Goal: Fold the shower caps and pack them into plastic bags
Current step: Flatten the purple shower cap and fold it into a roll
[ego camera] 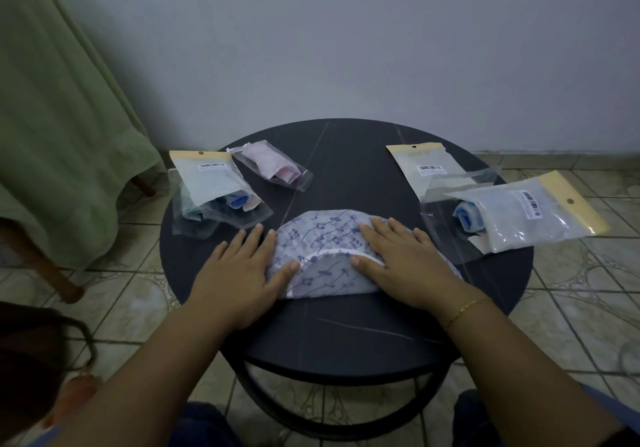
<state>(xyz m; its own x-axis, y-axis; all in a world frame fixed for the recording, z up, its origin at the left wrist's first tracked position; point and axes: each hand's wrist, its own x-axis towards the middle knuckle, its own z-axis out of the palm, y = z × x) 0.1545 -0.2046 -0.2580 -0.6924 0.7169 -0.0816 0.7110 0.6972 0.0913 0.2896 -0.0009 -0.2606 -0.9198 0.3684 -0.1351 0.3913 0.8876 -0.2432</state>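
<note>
A white shower cap (325,238) with a blue music-note print lies folded into a half-round on the dark round table (346,335). My left hand (239,273) lies flat on its left edge, fingers straight, thumb on the fabric. My right hand (405,259) presses flat on its right half, thumb near the white elastic rim. Packed bags sit around it: a pink cap in a clear bag (272,166), a stack with blue caps (214,193) at the left, and a bag with a blue cap (519,214) at the right.
A clear empty bag (450,224) lies under the right-hand packed bag, next to my right hand. Another labelled bag (426,166) sits at the back right. A green-draped piece of furniture (52,134) stands at the left on the tiled floor. A grey wall is behind the table.
</note>
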